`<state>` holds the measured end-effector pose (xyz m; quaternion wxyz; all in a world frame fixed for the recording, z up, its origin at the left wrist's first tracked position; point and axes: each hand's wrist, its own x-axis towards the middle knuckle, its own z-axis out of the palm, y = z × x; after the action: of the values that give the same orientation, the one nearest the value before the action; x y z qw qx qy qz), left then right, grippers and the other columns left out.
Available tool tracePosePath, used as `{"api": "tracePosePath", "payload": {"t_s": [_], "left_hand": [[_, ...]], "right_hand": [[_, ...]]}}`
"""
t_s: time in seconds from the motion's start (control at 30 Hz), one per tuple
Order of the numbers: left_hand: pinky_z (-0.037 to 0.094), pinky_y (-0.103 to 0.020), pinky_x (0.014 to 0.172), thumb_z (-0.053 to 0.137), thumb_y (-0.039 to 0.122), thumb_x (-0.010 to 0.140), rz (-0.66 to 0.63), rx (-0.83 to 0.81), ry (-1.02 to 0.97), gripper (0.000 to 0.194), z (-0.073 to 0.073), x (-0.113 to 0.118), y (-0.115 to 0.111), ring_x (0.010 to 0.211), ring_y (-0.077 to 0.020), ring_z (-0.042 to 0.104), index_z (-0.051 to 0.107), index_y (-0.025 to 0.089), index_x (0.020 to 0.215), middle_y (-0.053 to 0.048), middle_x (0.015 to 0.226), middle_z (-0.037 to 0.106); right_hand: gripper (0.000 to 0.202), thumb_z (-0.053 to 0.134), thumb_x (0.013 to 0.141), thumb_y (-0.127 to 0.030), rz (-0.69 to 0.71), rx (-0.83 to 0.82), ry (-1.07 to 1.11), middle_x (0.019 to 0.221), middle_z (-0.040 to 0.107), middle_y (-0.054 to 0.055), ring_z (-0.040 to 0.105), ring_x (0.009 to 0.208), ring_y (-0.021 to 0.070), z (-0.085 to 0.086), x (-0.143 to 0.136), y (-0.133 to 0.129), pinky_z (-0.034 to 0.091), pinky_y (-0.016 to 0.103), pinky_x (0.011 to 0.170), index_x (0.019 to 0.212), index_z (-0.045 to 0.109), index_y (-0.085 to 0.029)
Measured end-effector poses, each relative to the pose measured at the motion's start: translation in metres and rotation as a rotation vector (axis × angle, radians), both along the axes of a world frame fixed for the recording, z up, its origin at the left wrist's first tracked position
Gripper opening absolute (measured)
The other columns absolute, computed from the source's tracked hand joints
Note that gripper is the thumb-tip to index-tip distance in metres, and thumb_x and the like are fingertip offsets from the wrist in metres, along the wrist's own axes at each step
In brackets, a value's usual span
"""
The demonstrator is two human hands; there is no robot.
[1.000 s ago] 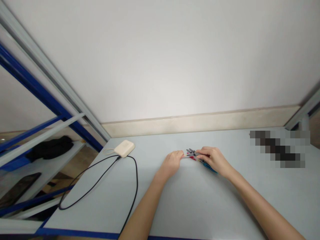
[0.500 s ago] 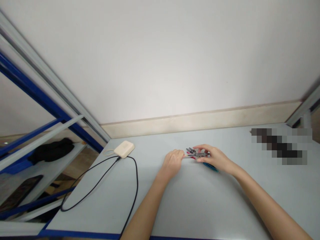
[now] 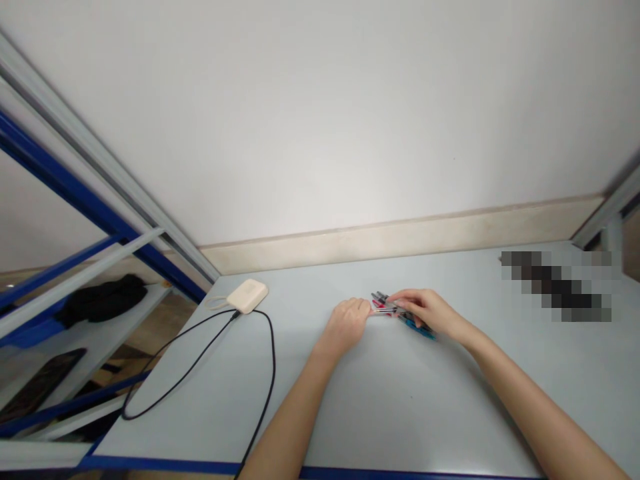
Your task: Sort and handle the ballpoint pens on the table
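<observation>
My left hand (image 3: 347, 325) is closed, its fingertips pinching the left end of a slim dark-and-light pen (image 3: 384, 311). From the other side my right hand (image 3: 427, 312) reaches over, with thumb and fingers closed on the same pen. Beneath and around it lie several more pens: grey-black ones (image 3: 379, 295) behind, a pink-red one partly hidden, and a blue one (image 3: 419, 327) slanting out under my right hand. My fingers cover much of the pens, so their exact number cannot be made out.
On the grey tabletop (image 3: 200, 413) at left sits a cream power bank (image 3: 247, 296) with a black cable (image 3: 273, 360) looping to the front edge. A pixelated dark item (image 3: 560, 287) lies at right. Blue-and-grey metal framing (image 3: 125, 233) stands at left; a wall closes the back.
My right hand's fingers, spread around the pen before, have closed together on it. More of the blue pen shows beneath that hand. My left hand stays nearly in place.
</observation>
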<state>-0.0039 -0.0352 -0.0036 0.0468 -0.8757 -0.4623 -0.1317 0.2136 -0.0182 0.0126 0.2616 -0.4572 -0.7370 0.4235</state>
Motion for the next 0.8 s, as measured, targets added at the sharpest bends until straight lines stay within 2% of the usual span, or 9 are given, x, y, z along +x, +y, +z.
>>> {"api": "tracePosePath", "payload": {"t_s": [0.07,0.13,0.27,0.33,0.47,0.57,0.63,0.7,0.8], "left_hand": [[0.042,-0.031,0.069,0.029,0.024,0.095,0.002,0.002,0.008,0.028,0.001,0.0,0.0,0.074,-0.0183,0.055,0.053,0.017,0.083,-0.005,0.075,0.058],[0.042,-0.031,0.068,0.028,0.024,0.095,-0.002,0.013,0.004,0.029,0.003,0.0,-0.001,0.074,-0.0185,0.055,0.053,0.016,0.083,-0.005,0.075,0.058],[0.042,-0.032,0.067,0.026,0.025,0.096,-0.039,0.035,0.005,0.031,0.003,0.002,-0.002,0.073,-0.0191,0.056,0.052,0.016,0.082,-0.006,0.077,0.059],[0.042,-0.031,0.066,0.026,0.026,0.096,-0.042,0.034,0.004,0.031,0.002,0.002,-0.003,0.073,-0.0187,0.056,0.052,0.016,0.082,-0.005,0.076,0.059],[0.042,-0.03,0.067,0.028,0.023,0.095,-0.024,0.032,-0.012,0.028,0.0,0.001,-0.002,0.074,-0.0175,0.056,0.052,0.016,0.082,-0.004,0.076,0.059],[0.042,-0.029,0.068,0.029,0.023,0.095,-0.035,0.034,-0.003,0.028,0.0,0.0,-0.001,0.075,-0.0172,0.056,0.052,0.016,0.083,-0.004,0.076,0.059],[0.042,-0.029,0.068,0.029,0.024,0.095,-0.047,0.034,0.009,0.028,0.0,0.0,-0.001,0.074,-0.0171,0.056,0.052,0.016,0.082,-0.004,0.076,0.059],[0.042,-0.029,0.068,0.03,0.024,0.095,-0.06,0.042,0.019,0.026,0.0,0.0,-0.002,0.074,-0.0173,0.056,0.052,0.016,0.083,-0.004,0.076,0.059],[0.043,-0.03,0.068,0.031,0.022,0.095,-0.053,0.058,0.026,0.026,0.0,0.0,-0.004,0.074,-0.0172,0.056,0.052,0.016,0.083,-0.004,0.077,0.059]], "right_hand": [[0.034,0.06,0.074,-0.04,0.039,0.12,0.026,0.09,0.065,0.006,0.057,0.069,0.015,0.0,0.001,0.0,0.045,0.027,0.065,0.101,0.067,-0.021],[0.043,0.066,0.069,-0.04,0.069,0.171,0.066,0.106,0.062,0.007,0.057,0.085,0.0183,0.0,0.0,-0.001,0.045,0.029,0.076,0.109,0.064,-0.023],[0.045,0.04,0.086,-0.04,0.11,-0.021,0.06,0.097,0.067,0.007,0.056,0.059,0.0129,0.0,-0.004,-0.004,0.046,0.031,0.068,0.124,0.052,-0.019],[0.042,0.04,0.086,-0.036,0.147,-0.014,0.0,0.094,0.068,0.007,0.056,0.058,0.013,0.0,-0.005,-0.007,0.046,0.032,0.069,0.123,0.054,-0.02],[0.061,0.063,0.071,-0.036,0.138,0.179,-0.04,0.123,0.056,0.008,0.055,0.096,0.0208,0.002,-0.006,-0.012,0.041,0.035,0.086,0.129,0.047,-0.025],[0.053,0.041,0.086,-0.043,0.12,0.066,-0.066,0.104,0.065,0.008,0.058,0.073,0.0168,0.004,-0.007,-0.013,0.045,0.033,0.074,0.134,0.041,-0.021],[0.047,0.029,0.091,-0.04,0.113,0.011,-0.127,0.083,0.068,0.005,0.054,0.057,0.0143,0.005,-0.007,-0.012,0.044,0.029,0.063,0.13,0.047,-0.021],[0.038,0.039,0.088,-0.036,0.094,0.093,-0.213,0.081,0.068,0.004,0.056,0.062,0.0155,0.006,-0.008,-0.012,0.043,0.028,0.064,0.119,0.057,-0.023],[0.029,0.056,0.078,-0.032,0.057,0.268,-0.306,0.095,0.066,0.005,0.058,0.084,0.0197,0.008,-0.009,-0.013,0.041,0.029,0.073,0.105,0.065,-0.025]]}}
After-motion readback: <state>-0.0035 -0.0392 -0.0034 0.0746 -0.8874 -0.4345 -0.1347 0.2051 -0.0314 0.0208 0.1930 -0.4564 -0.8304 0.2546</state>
